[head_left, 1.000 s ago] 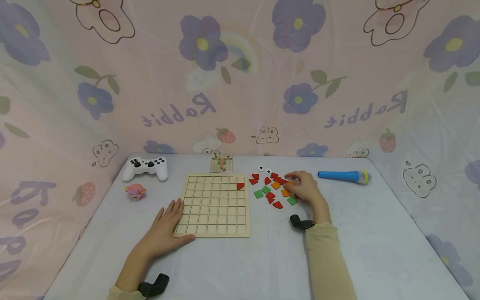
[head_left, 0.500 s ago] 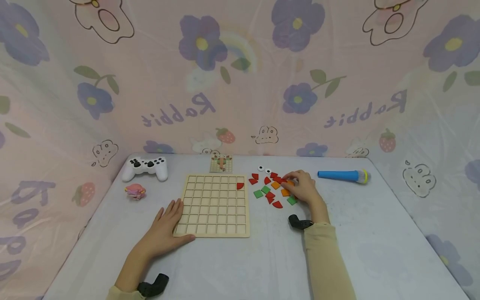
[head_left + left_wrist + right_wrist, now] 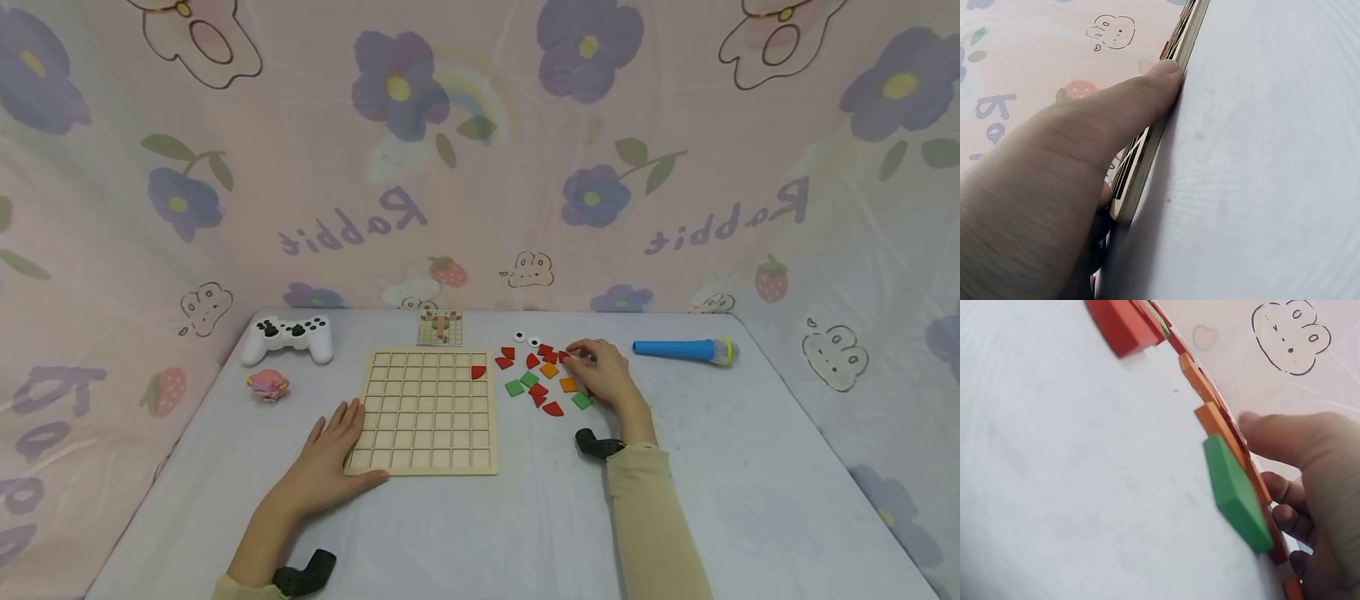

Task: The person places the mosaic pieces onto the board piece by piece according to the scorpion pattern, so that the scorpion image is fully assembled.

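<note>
A square wooden grid board (image 3: 429,471) lies on the table, with one red quarter-round piece (image 3: 478,372) in a cell at its upper right. My left hand (image 3: 326,458) rests against the board's left side, fingers straight; its thumb touches the near edge, as the left wrist view also shows. Over the right side of a scatter of flat pieces is my right hand (image 3: 606,375), fingers bent, beside a red piece (image 3: 563,357). Whether its fingertips pinch anything is hidden. Close to that hand lie a green square (image 3: 1235,494) and an orange square (image 3: 568,384).
A pattern card (image 3: 440,327) stands behind the board. Two round eye pieces (image 3: 534,342) lie behind the scatter. A white game controller (image 3: 287,339) and a pink toy (image 3: 267,385) are at the left, a blue toy microphone (image 3: 684,351) at the right. A printed cloth hangs behind.
My right hand has shifted slightly left and away over the pieces. An orange piece seen by its fingers earlier no longer shows in the head view. My left hand stays at the board.
</note>
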Motion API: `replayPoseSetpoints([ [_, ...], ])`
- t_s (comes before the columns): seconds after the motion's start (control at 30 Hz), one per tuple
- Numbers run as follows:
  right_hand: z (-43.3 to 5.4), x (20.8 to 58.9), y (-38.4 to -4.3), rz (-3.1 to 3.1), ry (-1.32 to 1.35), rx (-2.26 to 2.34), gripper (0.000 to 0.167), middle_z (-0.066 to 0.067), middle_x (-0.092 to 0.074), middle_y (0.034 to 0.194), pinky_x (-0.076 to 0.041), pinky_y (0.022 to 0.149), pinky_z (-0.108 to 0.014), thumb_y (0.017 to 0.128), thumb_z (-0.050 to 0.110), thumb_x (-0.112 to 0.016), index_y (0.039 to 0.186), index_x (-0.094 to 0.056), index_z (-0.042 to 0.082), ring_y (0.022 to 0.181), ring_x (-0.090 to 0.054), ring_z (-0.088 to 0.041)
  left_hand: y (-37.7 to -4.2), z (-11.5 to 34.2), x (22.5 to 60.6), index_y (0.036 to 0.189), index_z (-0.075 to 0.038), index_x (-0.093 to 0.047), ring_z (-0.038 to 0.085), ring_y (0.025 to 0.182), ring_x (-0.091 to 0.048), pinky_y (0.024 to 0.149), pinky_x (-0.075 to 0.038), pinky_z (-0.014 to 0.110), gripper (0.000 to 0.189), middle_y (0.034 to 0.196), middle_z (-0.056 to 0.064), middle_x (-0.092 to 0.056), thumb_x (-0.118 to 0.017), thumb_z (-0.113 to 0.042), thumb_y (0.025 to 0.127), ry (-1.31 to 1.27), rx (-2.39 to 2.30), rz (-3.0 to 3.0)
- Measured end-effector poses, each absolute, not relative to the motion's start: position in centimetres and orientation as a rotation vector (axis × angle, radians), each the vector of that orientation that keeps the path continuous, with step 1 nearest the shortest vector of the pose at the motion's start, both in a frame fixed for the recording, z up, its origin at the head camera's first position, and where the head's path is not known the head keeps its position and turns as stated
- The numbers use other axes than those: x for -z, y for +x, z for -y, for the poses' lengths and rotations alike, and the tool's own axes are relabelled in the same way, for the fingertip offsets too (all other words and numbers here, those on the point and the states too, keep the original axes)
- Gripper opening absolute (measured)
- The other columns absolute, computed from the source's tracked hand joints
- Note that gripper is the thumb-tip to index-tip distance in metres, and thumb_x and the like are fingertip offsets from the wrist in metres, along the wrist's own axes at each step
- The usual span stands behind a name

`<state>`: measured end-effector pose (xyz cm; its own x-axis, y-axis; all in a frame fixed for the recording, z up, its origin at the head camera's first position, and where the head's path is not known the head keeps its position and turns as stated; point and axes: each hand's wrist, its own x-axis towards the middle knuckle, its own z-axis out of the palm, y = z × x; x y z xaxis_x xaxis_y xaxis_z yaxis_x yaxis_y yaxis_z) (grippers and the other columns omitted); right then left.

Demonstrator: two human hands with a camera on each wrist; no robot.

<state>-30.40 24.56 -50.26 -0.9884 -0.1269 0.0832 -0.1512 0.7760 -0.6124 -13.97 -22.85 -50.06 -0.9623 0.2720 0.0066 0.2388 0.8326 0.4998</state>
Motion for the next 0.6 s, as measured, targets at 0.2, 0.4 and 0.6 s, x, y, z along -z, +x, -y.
replayPoseSetpoints([
  [0.2, -24.21, 50.22, -30.46, 2.931, 0.206, -0.987, 0.038, -0.022, -0.063, 0.128, -0.031, 0.108, -0.07, 0.099, 0.036, -0.076, 0.123, -0.072, 0.007, 0.123, -0.053, -0.041, -13.96, 22.96, 50.28, 0.163, 0.011, -0.024, 0.046, 0.162, -0.012, 0.127, -0.006, 0.068, 0.12, 0.173, 0.027, -0.019, -0.076, -0.066, 0.087, 0.412, -0.797, -2.949],
  [0.4, -24.03, 50.36, -30.52, 2.916, 0.191, -0.971, 0.033, -0.023, -0.063, 0.128, -0.033, 0.105, -0.068, 0.101, 0.032, -0.073, 0.122, -0.073, 0.007, 0.122, -0.054, -0.041, -14.02, 22.99, 50.35, 0.163, 0.01, -0.024, 0.045, 0.162, -0.013, 0.127, -0.006, 0.068, 0.12, 0.173, 0.026, -0.019, -0.077, -0.065, 0.087, 0.411, -0.791, -2.955],
  [0.6, -23.93, 50.52, -30.57, 2.914, 0.185, -0.938, 0.038, -0.022, -0.064, 0.121, -0.035, 0.101, -0.066, 0.098, 0.036, -0.076, 0.122, -0.072, 0.008, 0.117, -0.056, -0.04, -13.98, 22.91, 50.26, 0.163, 0.011, -0.024, 0.046, 0.162, -0.013, 0.127, -0.007, 0.068, 0.12, 0.172, 0.027, -0.019, -0.077, -0.066, 0.087, 0.412, -0.785, -2.956],
])
